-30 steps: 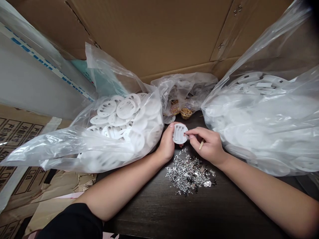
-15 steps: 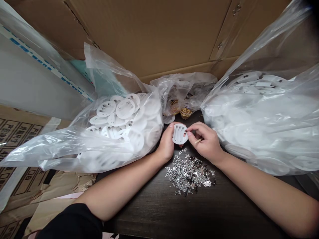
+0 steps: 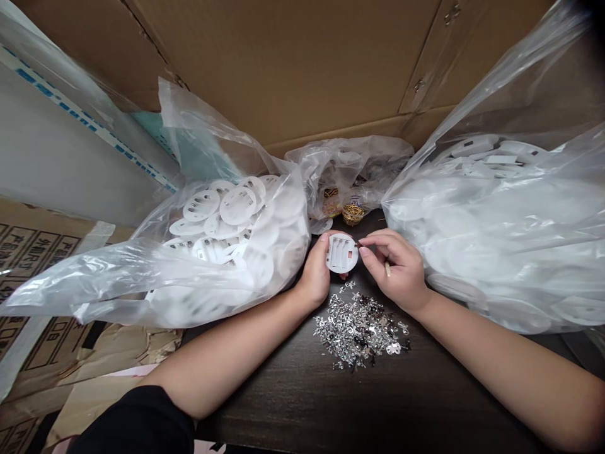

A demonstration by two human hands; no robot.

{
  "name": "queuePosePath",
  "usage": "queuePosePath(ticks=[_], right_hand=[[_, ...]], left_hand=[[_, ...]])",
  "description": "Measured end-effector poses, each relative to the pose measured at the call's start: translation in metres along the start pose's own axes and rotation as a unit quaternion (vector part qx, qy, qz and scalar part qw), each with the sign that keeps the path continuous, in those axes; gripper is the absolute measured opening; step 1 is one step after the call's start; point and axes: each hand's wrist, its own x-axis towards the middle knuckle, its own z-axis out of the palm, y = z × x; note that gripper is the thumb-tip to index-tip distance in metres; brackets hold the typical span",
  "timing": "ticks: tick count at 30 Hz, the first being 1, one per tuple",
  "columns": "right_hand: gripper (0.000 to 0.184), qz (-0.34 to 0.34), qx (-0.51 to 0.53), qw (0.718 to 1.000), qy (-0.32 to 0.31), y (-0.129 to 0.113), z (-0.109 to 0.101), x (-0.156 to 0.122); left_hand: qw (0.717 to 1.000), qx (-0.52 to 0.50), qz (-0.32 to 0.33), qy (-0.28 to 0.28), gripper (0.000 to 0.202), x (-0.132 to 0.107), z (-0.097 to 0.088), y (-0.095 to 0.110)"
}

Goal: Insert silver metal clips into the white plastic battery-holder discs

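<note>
My left hand point(image 3: 317, 268) is closed around the left rim of a round white plastic battery case point(image 3: 339, 260), its slotted inner side facing me. My right hand point(image 3: 396, 268) is closed, thumb and forefinger pinching a small dark metal contact point(image 3: 358, 244) at the case's right edge. A thin pale stick point(image 3: 388, 269) is tucked under the curled fingers of that hand; most of it is hidden. Just below both hands, a pile of small silvery metal contacts point(image 3: 357, 331) lies on the dark table point(image 3: 283, 403).
A clear plastic bag point(image 3: 118, 277) of round white cases lies open at left. Another large bag point(image 3: 510, 233) of white parts stands at right. Behind my hands are small brass-coloured pieces point(image 3: 353, 214) and a crumpled bag point(image 3: 350, 151). Cardboard point(image 3: 293, 69) forms the back wall.
My right hand has drawn slightly right, its fingertips moving from over the case's face to its edge. The left hand and the case are almost unmoved.
</note>
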Motion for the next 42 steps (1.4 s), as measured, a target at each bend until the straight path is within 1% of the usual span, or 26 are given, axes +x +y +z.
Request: queuePosePath(ticks=[7,11,18,23,27,30,33,35,39,42], right_hand=[[0.019,-0.002,-0.006,1.0,-0.007,-0.0008,-0.0011,-0.0011],[0.021,-0.007,-0.007,1.0,-0.004,0.0015,-0.0002,-0.002],[0.017,-0.001,0.027,1.0,-0.003,0.006,0.0013,-0.0057],[0.017,-0.012,0.019,1.0,0.002,0.0035,-0.0004,-0.0038],[0.014,0.001,0.001,1.0,0.002,0.002,-0.0001,-0.0032],[0.014,0.003,-0.008,1.0,0.011,0.0023,0.0009,-0.0038],[0.019,-0.005,-0.02,1.0,0.016,0.0026,0.0012,-0.0036],[0.022,-0.005,-0.024,1.0,0.008,0.0022,0.0011,-0.0028],[0.016,0.001,-0.024,1.0,-0.004,0.0007,0.0013,-0.0007],[0.015,0.005,-0.02,1.0,-0.005,0.0009,0.0017,-0.0006]], left_hand=[[1.0,0.006,0.004,-0.017,0.049,-0.0001,-0.0029,-0.0039],[1.0,0.005,0.003,-0.013,0.048,-0.0004,-0.0034,-0.0051],[1.0,0.021,0.003,-0.013,0.052,-0.0013,-0.0028,-0.0035],[1.0,0.027,0.0,-0.012,0.054,-0.0009,-0.0022,-0.0027],[0.999,0.031,-0.003,-0.011,0.053,-0.0016,-0.0024,-0.0033],[0.999,0.044,-0.005,-0.024,0.053,-0.0023,-0.0029,-0.0027],[0.998,0.053,-0.006,-0.042,0.053,-0.0029,-0.0025,-0.0013],[0.997,0.055,-0.006,-0.049,0.053,-0.0031,-0.002,-0.0005],[0.997,0.056,0.002,-0.046,0.052,-0.0035,-0.0013,-0.0008],[0.997,0.06,0.009,-0.047,0.053,-0.0039,-0.0016,-0.0014]])
